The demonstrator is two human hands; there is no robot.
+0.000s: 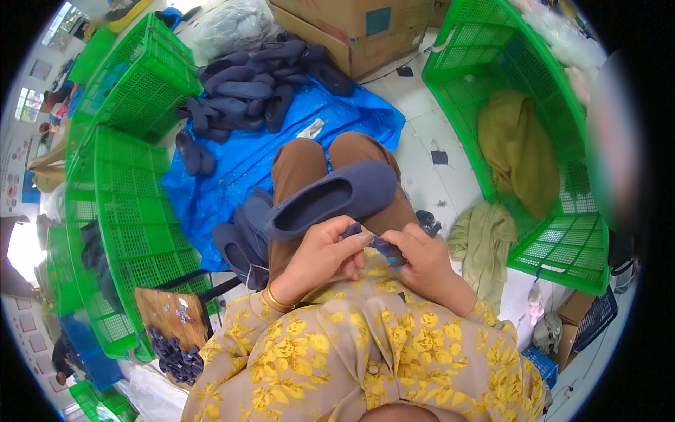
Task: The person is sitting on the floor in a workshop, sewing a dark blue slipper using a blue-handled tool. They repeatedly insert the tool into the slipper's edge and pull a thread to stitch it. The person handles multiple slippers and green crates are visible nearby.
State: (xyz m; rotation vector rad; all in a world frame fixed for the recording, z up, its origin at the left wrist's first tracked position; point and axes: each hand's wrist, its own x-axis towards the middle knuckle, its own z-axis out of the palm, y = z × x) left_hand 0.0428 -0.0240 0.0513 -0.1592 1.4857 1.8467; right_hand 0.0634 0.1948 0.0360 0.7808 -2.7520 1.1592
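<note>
A navy slipper-like shoe (376, 184) lies across my brown-trousered knees, its opening facing up. Just below it, my left hand (327, 250) pinches a small dark-blue scrap (353, 230) between thumb and finger. My right hand (425, 264) is closed at the fingertips on a small dark-blue piece (383, 246) close to the left thumb. Whether both hands grip one and the same piece I cannot tell. More navy shoes (238, 246) rest against my left leg, on the edge of a blue plastic sheet (344, 116).
Ahead, navy shoes (246, 91) are heaped on the sheet, before a cardboard box (351, 35). Green crates (144, 211) line the left; another green crate (464, 126) at right holds olive cloth (520, 151). A wooden stool (165, 316) with dark scraps stands at my left elbow.
</note>
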